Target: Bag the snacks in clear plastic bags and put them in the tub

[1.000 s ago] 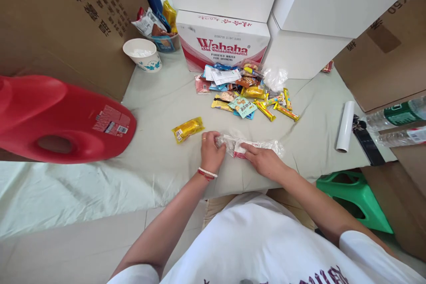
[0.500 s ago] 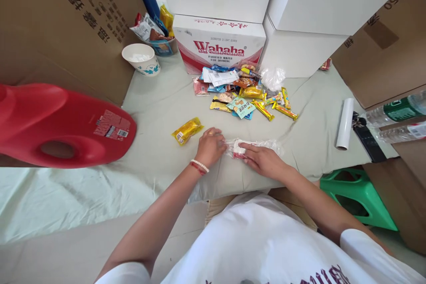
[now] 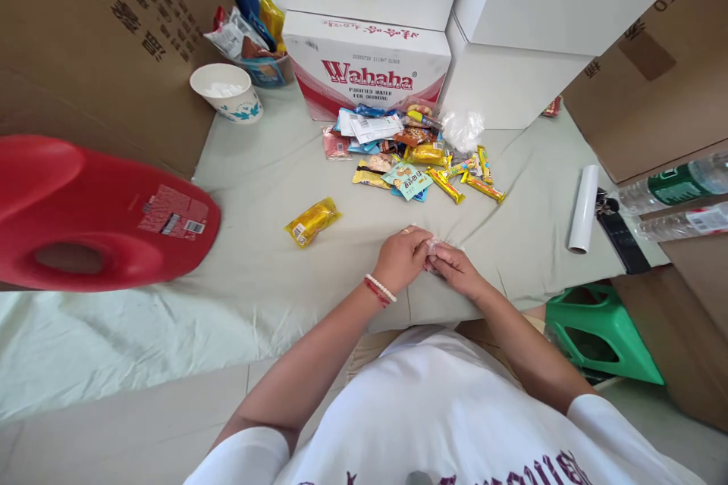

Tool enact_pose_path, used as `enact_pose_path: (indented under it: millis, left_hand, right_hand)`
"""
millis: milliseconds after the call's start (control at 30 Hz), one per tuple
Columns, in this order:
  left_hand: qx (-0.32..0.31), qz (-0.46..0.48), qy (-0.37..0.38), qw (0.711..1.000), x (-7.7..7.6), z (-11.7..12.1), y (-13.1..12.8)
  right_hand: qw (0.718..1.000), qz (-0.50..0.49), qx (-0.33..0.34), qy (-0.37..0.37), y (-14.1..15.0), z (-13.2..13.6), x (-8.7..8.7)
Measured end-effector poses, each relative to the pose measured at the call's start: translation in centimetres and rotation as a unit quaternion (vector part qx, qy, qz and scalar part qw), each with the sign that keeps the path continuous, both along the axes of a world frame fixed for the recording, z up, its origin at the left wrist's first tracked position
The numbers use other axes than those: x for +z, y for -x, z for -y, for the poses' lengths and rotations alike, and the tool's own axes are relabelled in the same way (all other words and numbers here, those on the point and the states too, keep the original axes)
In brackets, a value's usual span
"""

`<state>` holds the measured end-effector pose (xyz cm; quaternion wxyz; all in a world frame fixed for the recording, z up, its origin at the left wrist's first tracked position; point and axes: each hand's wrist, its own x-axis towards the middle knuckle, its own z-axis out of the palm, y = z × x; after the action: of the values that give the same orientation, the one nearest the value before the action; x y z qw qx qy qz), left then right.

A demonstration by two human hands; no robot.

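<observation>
Close together over the near part of the table, my left hand [image 3: 405, 256] and my right hand [image 3: 456, 270] both have their fingers closed on a clear plastic wrapper [image 3: 433, 244]. Only crinkled bits of the plastic show between the fingertips; its contents are mostly hidden by my hands. A string of white beads and a red band circle my left wrist. Left of my hands lies a yellow-wrapped snack [image 3: 312, 222]. Beyond them is a pile of packaged snacks [image 3: 424, 154], with a light green packet [image 3: 408, 179] at its front and several small yellow bars [image 3: 483, 188] on its right.
A Wahaba-style white and red carton [image 3: 369, 79] printed "Wahaha" stands behind the pile. On the left are a red jug [image 3: 125, 231], a paper cup [image 3: 230, 95] and a snack tub [image 3: 267, 70]. A white roll [image 3: 583, 208] and plastic bottles [image 3: 682, 186] lie right; a green stool [image 3: 603, 333] stands below.
My left hand has moved right to meet my right hand. The red and white item in clear plastic, flat on the table before, is now gathered between both hands and mostly covered.
</observation>
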<state>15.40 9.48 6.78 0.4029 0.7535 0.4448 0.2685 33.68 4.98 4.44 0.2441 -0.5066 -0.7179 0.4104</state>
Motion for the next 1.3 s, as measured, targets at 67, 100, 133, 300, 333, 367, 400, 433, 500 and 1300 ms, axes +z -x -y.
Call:
enact_pose_path:
  millis: [67,100,133,300,333,367,400,433,500,1300]
  left_hand:
    - [0.007,-0.038,-0.004,0.999,-0.1,-0.2,-0.5]
    - [0.024,-0.051,-0.006,0.998,-0.2,-0.3,-0.7]
    - [0.047,-0.057,-0.009,0.997,-0.4,-0.4,-0.7]
    - [0.101,0.008,0.063,0.993,-1.9,-1.3,0.1]
    - [0.094,0.011,0.073,0.993,-2.0,-1.3,0.4]
    - [0.089,-0.001,0.065,0.994,-2.1,-1.3,0.6]
    - [0.085,-0.024,0.040,0.995,-2.1,-1.1,0.8]
    - [0.082,-0.053,0.007,0.995,-2.0,-0.8,0.9]
    - [0.077,-0.106,-0.054,0.990,-1.7,-0.1,0.7]
    - [0.131,-0.059,0.018,0.989,-2.0,1.5,-1.7]
  right_hand:
    - [1.000,-0.011,-0.012,0.006,0.0,-0.1,-0.4]
    - [1.000,-0.015,-0.011,-0.005,0.1,-0.1,-0.5]
    - [1.000,-0.016,-0.008,-0.023,0.3,0.0,-0.6]
    - [0.989,0.022,-0.087,-0.117,2.1,0.8,-1.2]
    - [0.984,0.023,-0.123,-0.123,2.5,1.0,-1.5]
    - [0.980,0.015,-0.158,-0.124,2.8,1.1,-1.9]
    - [0.975,0.003,-0.185,-0.119,3.1,1.2,-2.2]
    - [0.973,-0.009,-0.203,-0.111,3.3,1.2,-2.4]
    - [0.973,-0.016,-0.212,-0.091,3.5,1.2,-2.4]
    - [0.908,0.364,-0.183,0.099,-1.1,0.6,3.4]
